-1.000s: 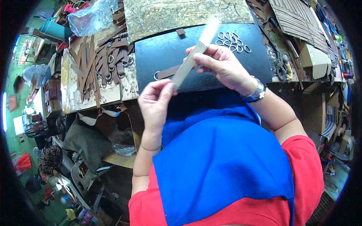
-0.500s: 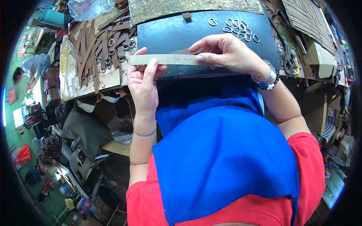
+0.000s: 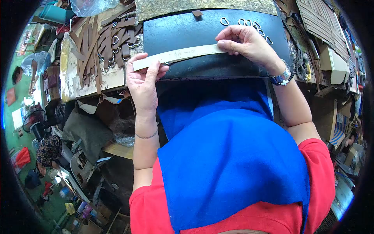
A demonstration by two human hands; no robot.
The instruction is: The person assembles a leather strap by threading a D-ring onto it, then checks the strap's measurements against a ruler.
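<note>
Green floor point(image 3: 15, 134) at left, worn pale workbench point(image 3: 113, 80), black worktop point(image 3: 187, 33), cardboard boxes point(image 3: 331, 60) at right, cluttered workshop

Head camera looks steeply down (close) onto the workbench point(image 3: 187, 35).

Long pale strip point(image 3: 181, 55) with faint writing, held nearly level, slightly tilted, over black board point(image 3: 202, 33)
</note>
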